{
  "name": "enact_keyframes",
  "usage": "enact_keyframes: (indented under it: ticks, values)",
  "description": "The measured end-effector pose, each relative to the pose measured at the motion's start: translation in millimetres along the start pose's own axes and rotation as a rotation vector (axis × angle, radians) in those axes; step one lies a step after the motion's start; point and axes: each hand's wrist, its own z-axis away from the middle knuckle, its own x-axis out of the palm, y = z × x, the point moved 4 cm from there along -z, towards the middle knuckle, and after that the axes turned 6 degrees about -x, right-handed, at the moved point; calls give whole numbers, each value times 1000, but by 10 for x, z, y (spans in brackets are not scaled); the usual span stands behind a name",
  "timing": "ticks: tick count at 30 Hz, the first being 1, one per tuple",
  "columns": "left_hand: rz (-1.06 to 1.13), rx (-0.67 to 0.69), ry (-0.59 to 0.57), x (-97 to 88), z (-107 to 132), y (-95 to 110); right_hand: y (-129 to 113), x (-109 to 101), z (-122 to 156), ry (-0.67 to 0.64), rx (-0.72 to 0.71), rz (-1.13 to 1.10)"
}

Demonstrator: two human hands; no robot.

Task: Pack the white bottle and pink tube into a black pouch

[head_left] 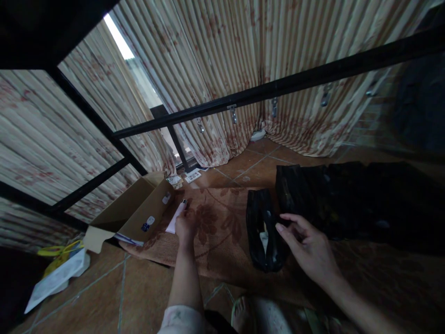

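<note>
Clasped the tube in the left hand, beside the box. Held the right hand at the pouch's rim; could not tell whether pinching it.

I see a person's left hand holding a pale tube over a flowered rug, beside an open cardboard box. The right hand is at the edge of an open black pouch; curtains hang beyond.
</note>
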Motion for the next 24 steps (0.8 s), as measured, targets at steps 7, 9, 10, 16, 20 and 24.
enact_keyframes:
  ticks: [7,9,10,16,20,24]
  values:
    - [-225,-62,133,-82,-113,-417,-4,59,-13,-13,-8,10]
    - [-267,-57,131,-51,-141,-476,-5,86,-10,-20,-3,7]
    - [-286,-59,127,-36,-160,-503,-1,99,-9,-22,2,5]
    - [-365,-75,52,18,-288,-585,16,154,-20,-16,17,-1]
    - [-402,-74,-5,41,-383,-608,-39,159,-38,2,10,-35]
    - [-452,-68,-29,81,-514,-620,-112,147,-69,7,0,-33]
